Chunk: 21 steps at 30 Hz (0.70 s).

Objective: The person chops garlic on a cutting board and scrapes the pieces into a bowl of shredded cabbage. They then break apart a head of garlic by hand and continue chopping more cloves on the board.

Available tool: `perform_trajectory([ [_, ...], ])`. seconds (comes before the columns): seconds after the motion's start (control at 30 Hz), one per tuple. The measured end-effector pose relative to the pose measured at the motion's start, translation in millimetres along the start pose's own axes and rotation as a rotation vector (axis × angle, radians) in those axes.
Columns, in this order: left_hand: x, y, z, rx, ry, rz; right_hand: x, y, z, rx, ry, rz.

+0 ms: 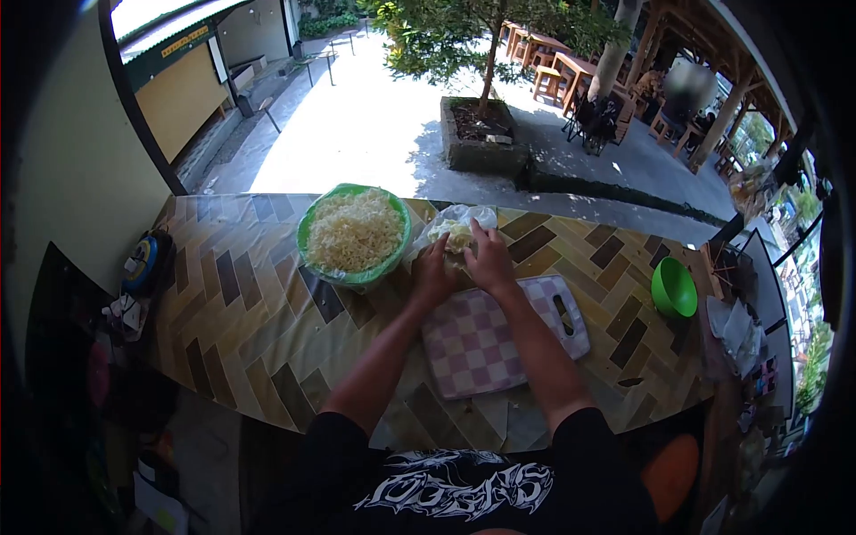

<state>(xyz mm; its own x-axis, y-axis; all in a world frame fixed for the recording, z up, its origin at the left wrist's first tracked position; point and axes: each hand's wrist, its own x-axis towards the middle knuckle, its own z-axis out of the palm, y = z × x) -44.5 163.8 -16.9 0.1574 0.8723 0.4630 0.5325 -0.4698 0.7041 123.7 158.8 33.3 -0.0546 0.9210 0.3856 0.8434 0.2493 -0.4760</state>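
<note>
Just beyond the checkered board (473, 350), the left hand (435, 275) and right hand (489, 261) are stretched forward to the clear plastic bag (482, 215), with fingers bent; whether either one grips it, I cannot tell. The pale food (457, 235) at the bag is partly hidden by fingers, and the right forearm (539, 343) covers part of the board.

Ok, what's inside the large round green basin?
The basin holds a heaped mass of pale shredded pieces; its bottom, and anything beneath the heap, is covered and can't be seen.
</note>
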Motion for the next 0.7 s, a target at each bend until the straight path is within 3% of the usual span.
perform_trajectory([
  [0.27,-1.7,-23.9,14.3,-0.042,-0.018,-0.052,35.1,17.3,44.8,-0.022,0.028,0.064],
  [0.4,-1.9,-24.5,14.5,0.015,-0.025,-0.047,35.1,19.9,38.3,0.146,0.22,0.014],
  [0.5,4.0,-16.3,18.4,0.055,0.045,0.011,29.2,22.7,21.9,0.439,0.215,0.085],
  [0.63,0.1,31.3,-0.3,-0.456,0.017,-0.077,3.4,26.7,0.6,0.859,0.04,0.312],
  [0.7,-8.6,44.9,-7.8,-0.561,-0.053,-0.09,-19.3,25.0,-13.3,0.985,-0.062,0.361],
])
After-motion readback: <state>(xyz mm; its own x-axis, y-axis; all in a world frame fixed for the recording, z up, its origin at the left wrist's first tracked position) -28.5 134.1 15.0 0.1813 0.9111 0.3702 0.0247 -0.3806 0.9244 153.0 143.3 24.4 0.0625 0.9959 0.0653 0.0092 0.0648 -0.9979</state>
